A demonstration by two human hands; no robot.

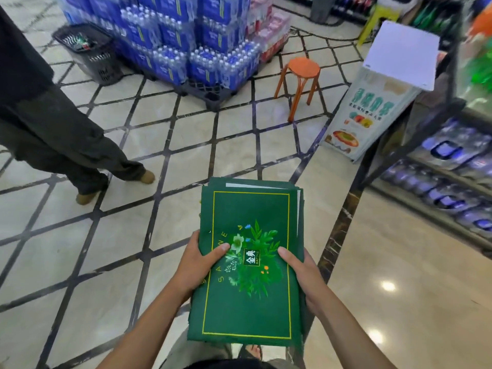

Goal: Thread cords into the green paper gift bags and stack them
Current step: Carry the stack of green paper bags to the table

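Green gift bags (250, 294), folded flat in a stack, are held level above the tiled floor (111, 235), near the person's waist. The left grip (197, 265) pinches the stack's left edge, thumb on top and fingers underneath. The right grip (300, 272) clamps the right edge the same way. I'd judge the paper light, fairly stiff while flat, easily creased and inclined to slide, so holding both long edges suits it. No cord shows.
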